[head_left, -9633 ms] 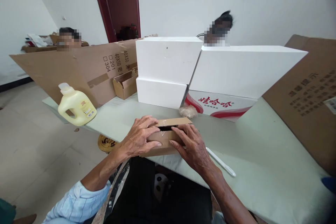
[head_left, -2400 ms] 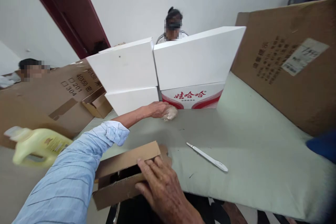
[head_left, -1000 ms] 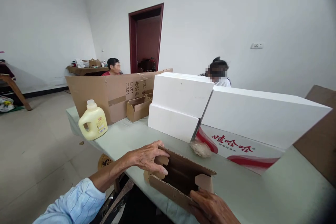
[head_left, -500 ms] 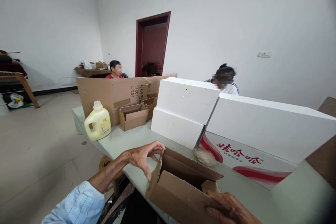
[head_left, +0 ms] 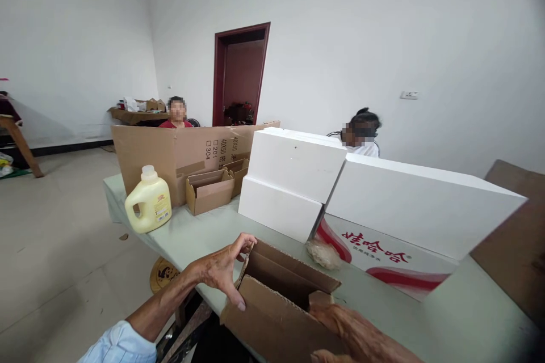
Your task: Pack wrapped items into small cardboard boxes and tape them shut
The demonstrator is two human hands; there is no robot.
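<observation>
An open-topped brown cardboard box [head_left: 276, 312] lies at the near edge of the table, its long flaps standing up. My left hand [head_left: 225, 269] grips its left end, with the fingers over the far corner and the thumb against the near side. At the right end, my right hand [head_left: 349, 326] has its fingers at the short flap and its thumb low on the near wall; part of its grip is hidden. Just beyond the box is a crumpled clear plastic bag [head_left: 323, 253], touched by neither hand.
White boxes [head_left: 293, 164] are stacked across the table, some on a red-and-white printed carton [head_left: 383, 255]. A yellow jug [head_left: 149, 201] and small cardboard boxes [head_left: 210, 193] stand left, before a large cardboard sheet [head_left: 145, 150]. Two people sit beyond. A round stool [head_left: 164, 273] is below.
My left thumb has come down onto the box's near wall. My right hand has shifted at the right end, its thumb now showing lower. The view has turned slightly right.
</observation>
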